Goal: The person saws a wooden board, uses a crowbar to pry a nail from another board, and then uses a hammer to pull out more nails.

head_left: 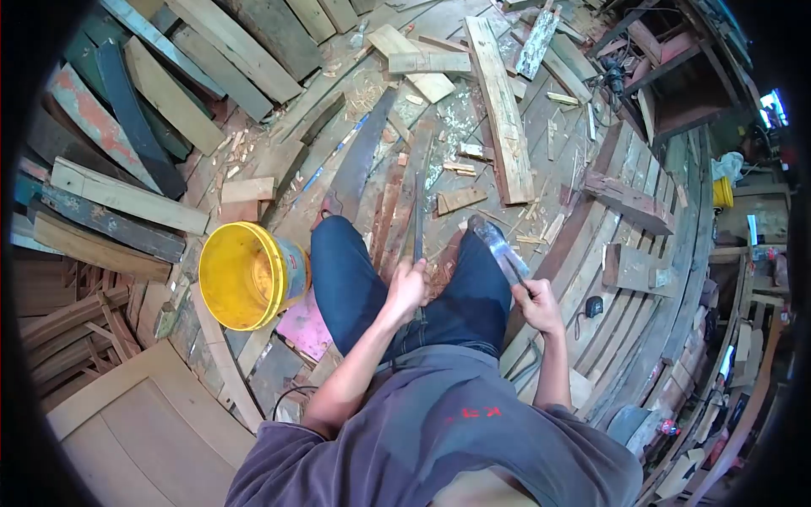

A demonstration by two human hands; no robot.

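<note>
My left hand [407, 291] is closed round the lower end of a long, narrow dark metal bar [419, 215], shaped like a file, which points away from me between my knees. My right hand [538, 306] grips the dark handle of a broad-bladed tool [504, 255]. Its shiny blade slants up and left over my right knee. A handsaw [365, 152] lies just beyond my left knee, handle toward me. Reddish wood strips [395, 207] lie on the floor between my legs, beside the bar.
A yellow bucket [279, 275] stands tipped toward me left of my knee. Boards [169, 97] lean at the far left. A long plank [500, 110] and wood scraps [460, 200] litter the floor ahead. On the slatted planks at right are a beam [629, 203] and a tape measure [595, 306].
</note>
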